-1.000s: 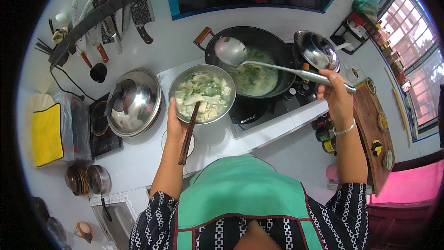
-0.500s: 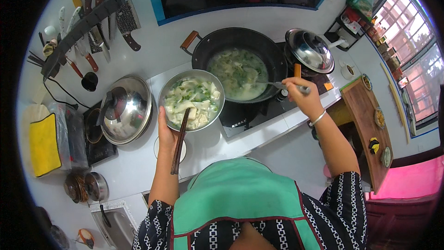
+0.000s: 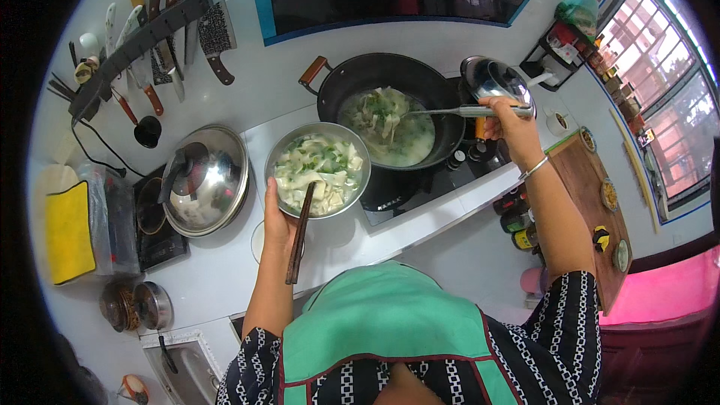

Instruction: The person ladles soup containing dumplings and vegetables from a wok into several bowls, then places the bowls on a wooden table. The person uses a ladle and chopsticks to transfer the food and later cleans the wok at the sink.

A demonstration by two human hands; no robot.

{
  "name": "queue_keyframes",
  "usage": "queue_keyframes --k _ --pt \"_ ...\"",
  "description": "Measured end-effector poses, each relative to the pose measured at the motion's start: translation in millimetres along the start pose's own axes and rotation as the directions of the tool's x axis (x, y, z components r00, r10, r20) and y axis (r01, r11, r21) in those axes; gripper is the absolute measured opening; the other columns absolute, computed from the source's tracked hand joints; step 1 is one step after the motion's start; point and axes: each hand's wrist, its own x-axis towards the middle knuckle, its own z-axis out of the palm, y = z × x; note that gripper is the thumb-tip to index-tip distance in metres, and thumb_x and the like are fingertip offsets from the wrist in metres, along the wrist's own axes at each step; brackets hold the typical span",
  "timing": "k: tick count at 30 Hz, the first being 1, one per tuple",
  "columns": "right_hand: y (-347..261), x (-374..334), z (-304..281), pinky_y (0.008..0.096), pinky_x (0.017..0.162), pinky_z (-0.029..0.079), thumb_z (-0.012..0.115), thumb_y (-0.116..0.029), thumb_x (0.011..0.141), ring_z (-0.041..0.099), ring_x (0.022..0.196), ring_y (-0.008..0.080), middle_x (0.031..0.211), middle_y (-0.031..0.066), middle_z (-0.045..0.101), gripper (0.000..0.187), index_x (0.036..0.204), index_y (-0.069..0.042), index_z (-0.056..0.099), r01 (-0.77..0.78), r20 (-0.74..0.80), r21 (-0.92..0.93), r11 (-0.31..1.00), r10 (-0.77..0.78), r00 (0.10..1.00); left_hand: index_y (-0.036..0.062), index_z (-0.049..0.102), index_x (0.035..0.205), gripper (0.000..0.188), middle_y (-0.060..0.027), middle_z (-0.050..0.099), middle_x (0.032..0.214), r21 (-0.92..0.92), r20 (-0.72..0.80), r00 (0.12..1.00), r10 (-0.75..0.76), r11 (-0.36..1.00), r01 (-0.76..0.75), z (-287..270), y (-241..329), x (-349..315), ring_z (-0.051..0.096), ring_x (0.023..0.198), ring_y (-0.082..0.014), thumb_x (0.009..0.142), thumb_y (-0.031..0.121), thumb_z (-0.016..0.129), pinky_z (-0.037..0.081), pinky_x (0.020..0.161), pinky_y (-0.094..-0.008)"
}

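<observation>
Left hand (image 3: 280, 217) clamped on the round, thin-walled metal bowl (image 3: 362, 156), thumb along its outer side and the other fingers mostly hidden beneath; bowl sits just left of the wok, filled with pale, smooth, flat pieces and chopped greens, two slender dark chopsticks (image 3: 299, 244) slanting over its near rim. Right hand (image 3: 510, 129) has its fingers closed around the smooth metallic handle of a ladle (image 3: 476, 111), whose head is hidden among greens and cloudy broth in the deep, dark, round-walled wok (image 3: 448, 109), wooden-gripped, on the glossy black hob (image 3: 401, 202).
</observation>
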Motion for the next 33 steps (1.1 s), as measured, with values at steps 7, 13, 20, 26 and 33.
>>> queue_keyframes --k 7,13,20,26,33 --pt "-38.7 -0.9 -2.8 0.0199 0.049 0.044 0.054 -0.026 0.085 0.056 0.052 0.0093 0.064 0.0043 0.06 0.026 0.092 -0.005 0.067 0.032 -0.048 -0.082 0.996 -0.036 0.998 0.0041 0.039 0.13 0.059 -0.0138 0.049 0.126 -0.063 0.045 0.998 -0.035 0.997 0.038 9.6 -0.5 -6.5 0.052 0.112 -0.0261 0.091 0.049 0.038 0.045 0.093 -0.0407" --pt "-34.0 -8.7 3.7 0.0225 0.054 0.047 0.058 -0.019 0.084 0.059 0.058 0.0109 0.069 0.0039 0.063 0.019 0.092 -0.004 0.066 0.348 0.15 -0.445 0.825 -0.314 0.937 0.004 0.039 0.13 0.059 -0.0141 0.049 0.125 -0.064 0.045 0.998 -0.05 0.997 0.053 6.4 -1.3 -6.5 0.052 0.112 -0.0266 0.091 0.049 0.037 0.045 0.092 -0.0411" --pt "10.0 -7.1 5.9 0.0343 0.061 0.049 0.063 -0.014 0.076 0.06 0.067 0.0277 0.075 0.0113 0.06 0.014 0.088 -0.007 0.064 0.713 0.541 -0.68 0.169 -0.54 0.644 0.005 0.039 0.13 0.062 -0.0135 0.049 0.126 -0.018 0.023 0.999 -0.035 0.999 0.035 3.6 -2.6 -5.5 0.052 0.112 -0.0267 0.09 0.051 0.039 0.046 0.092 -0.042" --pt "41.2 -20.5 3.8 0.035 0.06 0.048 0.062 -0.014 0.076 0.059 0.066 0.0263 0.075 0.0104 0.058 0.015 0.091 -0.008 0.064 0.661 0.543 -0.707 0.25 -0.406 0.735 0.0074 0.04 0.13 0.062 -0.0126 0.05 0.126 0.009 0.034 0.998 -0.044 0.999 0.044 8.8 0.7 -9.7 0.052 0.112 -0.0261 0.089 0.053 0.04 0.047 0.09 -0.0419" --pt "39.9 -26.8 -18.9 0.0202 0.05 0.045 0.051 -0.024 0.088 0.056 0.052 0.0097 0.063 0.0025 0.058 0.026 0.093 -0.004 0.066 -0.137 -0.061 -0.155 0.978 0.129 0.99 0.0064 0.041 0.13 0.061 -0.0121 0.05 0.126 -0.01 0.025 0.999 -0.037 0.999 0.037 7.3 -4.7 -7.4 0.051 0.113 -0.0261 0.089 0.052 0.04 0.045 0.093 -0.0422"
